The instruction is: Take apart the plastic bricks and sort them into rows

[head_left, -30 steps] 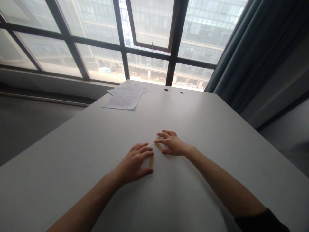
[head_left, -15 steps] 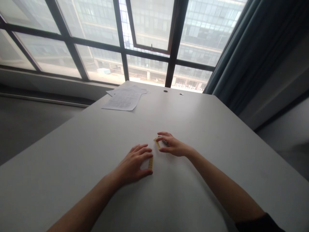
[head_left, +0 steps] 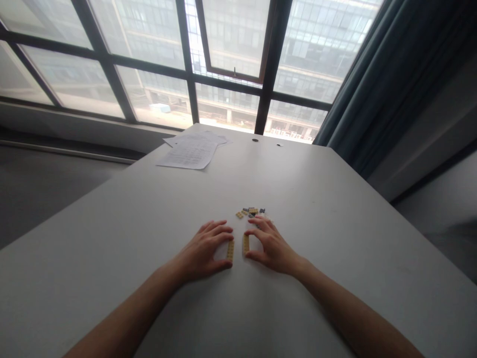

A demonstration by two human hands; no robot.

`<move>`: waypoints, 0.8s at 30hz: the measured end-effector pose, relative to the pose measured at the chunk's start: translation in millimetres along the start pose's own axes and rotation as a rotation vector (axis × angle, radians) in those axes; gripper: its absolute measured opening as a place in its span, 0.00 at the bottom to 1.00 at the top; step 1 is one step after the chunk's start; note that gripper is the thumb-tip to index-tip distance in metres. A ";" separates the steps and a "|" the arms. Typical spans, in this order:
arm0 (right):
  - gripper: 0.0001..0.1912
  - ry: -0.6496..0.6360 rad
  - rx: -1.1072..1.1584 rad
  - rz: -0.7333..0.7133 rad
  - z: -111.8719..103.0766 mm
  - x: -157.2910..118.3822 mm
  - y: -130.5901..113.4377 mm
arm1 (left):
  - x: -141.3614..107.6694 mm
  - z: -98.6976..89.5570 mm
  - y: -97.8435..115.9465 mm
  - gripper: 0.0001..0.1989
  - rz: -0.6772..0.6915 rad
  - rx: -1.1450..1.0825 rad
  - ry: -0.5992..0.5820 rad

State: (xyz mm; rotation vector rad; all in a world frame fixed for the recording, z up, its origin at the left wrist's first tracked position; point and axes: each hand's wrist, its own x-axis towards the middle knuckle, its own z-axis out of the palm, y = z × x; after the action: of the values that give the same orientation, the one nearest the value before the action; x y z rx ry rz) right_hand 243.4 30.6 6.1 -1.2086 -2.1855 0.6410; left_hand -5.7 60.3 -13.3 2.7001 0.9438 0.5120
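Note:
My left hand (head_left: 210, 248) holds a narrow tan studded strip (head_left: 230, 251) by its two ends, between thumb and index finger. Facing it, a similar tan strip (head_left: 246, 244) is gripped the same way by my right hand (head_left: 270, 244). Both strips point away from me, roughly side by side, with a small gap between them. Just beyond my right hand lies a small pile of loose tan and dark grey pieces (head_left: 254, 211); my right fingers partly hide its near side.
The pieces and my hands are over a white table (head_left: 283, 189). Printed papers (head_left: 190, 151) lie at its far left, and two small round holes are near the far edge. Windows stand behind, with a dark curtain (head_left: 376, 74) at the right.
My right hand has moved towards me with its tan strip, which now stands nearly parallel to the other. More of the loose pile shows. My left hand has barely shifted.

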 end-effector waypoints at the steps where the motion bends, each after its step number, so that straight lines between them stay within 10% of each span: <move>1: 0.23 -0.017 -0.086 -0.011 6.1 -1.6 -0.6 | -0.3 0.1 -0.1 0.25 -0.001 0.002 -0.003; 24: 0.22 0.017 -0.243 0.005 31.9 -3.4 -8.6 | 0.4 0.8 2.1 0.22 -0.001 -0.001 0.034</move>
State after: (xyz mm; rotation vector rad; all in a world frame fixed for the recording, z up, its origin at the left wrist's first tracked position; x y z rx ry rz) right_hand 218.4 19.1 -12.6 -1.3357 -2.2965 0.3723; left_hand -3.9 58.9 -13.2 2.6981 0.9540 0.5594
